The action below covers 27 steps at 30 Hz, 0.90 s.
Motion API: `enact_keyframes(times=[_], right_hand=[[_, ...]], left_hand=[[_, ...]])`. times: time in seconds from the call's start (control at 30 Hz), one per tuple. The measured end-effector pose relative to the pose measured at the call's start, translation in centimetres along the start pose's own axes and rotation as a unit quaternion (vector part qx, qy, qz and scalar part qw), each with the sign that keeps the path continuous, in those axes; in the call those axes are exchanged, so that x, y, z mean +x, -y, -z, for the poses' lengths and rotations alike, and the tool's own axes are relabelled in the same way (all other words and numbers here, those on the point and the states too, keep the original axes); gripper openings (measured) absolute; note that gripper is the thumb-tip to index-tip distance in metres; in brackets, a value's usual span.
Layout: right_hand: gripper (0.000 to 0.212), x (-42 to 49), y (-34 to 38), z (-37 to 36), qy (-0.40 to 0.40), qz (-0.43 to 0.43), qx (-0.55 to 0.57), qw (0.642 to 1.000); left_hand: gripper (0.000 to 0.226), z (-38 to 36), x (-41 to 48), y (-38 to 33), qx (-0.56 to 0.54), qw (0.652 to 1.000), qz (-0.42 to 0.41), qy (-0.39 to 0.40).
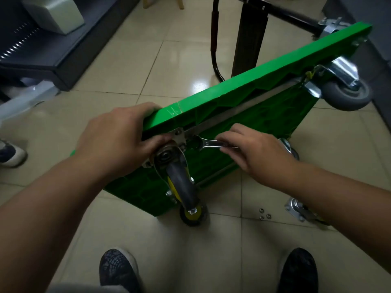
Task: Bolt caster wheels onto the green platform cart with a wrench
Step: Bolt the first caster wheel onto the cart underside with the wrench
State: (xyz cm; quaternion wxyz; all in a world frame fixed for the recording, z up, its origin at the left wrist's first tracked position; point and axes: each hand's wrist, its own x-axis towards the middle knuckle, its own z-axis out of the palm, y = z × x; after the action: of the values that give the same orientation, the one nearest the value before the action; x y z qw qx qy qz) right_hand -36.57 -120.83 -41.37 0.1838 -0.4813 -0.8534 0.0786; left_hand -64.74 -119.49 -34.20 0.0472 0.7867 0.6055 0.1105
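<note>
The green platform cart [264,81] stands tilted on its edge on the tiled floor, underside facing me. My left hand [118,136] grips its near top corner, thumb beside the mounting plate of a caster wheel [184,187] with a grey tyre and yellow hub. My right hand [254,151] holds a silver wrench [209,143], its open jaw at the plate's right edge. A grey caster [347,94] is fixed at the far corner. A loose caster [298,210] lies on the floor under my right forearm.
Three small nuts [264,214] lie on the tiles by the loose caster. The cart's black handle [215,39] and a dark post stand behind. A dark shelf unit sits at the left. My two shoes show at the bottom, another person's shoe [10,154] at the left edge.
</note>
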Motion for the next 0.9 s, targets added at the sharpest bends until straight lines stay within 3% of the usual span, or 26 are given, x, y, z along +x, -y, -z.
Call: enact_keyframes(times=[0.13,0.27,0.57,0.9], right_hand=[[0.021,0.5,-0.8,0.2,-0.006,0.068,-0.061,0.996],[0.016,1.2,-1.0,-0.5,-0.037,0.085,-0.052,0.994],[0.029,1.7,-1.6,-4.1,-0.049,0.009,0.104,0.993],[0.022,2.4,-2.3,-4.4,-0.083,0.044,0.038,0.995]], left_hand=[[0.049,-0.1,-0.2,-0.1,0.003,1.000,-0.007,-0.012],[0.047,-0.1,-0.2,-0.2,0.001,1.000,-0.012,-0.019],[0.046,-0.1,-0.5,-0.4,0.006,1.000,-0.014,-0.022],[0.053,0.0,-0.4,-0.5,0.013,1.000,-0.002,-0.009]])
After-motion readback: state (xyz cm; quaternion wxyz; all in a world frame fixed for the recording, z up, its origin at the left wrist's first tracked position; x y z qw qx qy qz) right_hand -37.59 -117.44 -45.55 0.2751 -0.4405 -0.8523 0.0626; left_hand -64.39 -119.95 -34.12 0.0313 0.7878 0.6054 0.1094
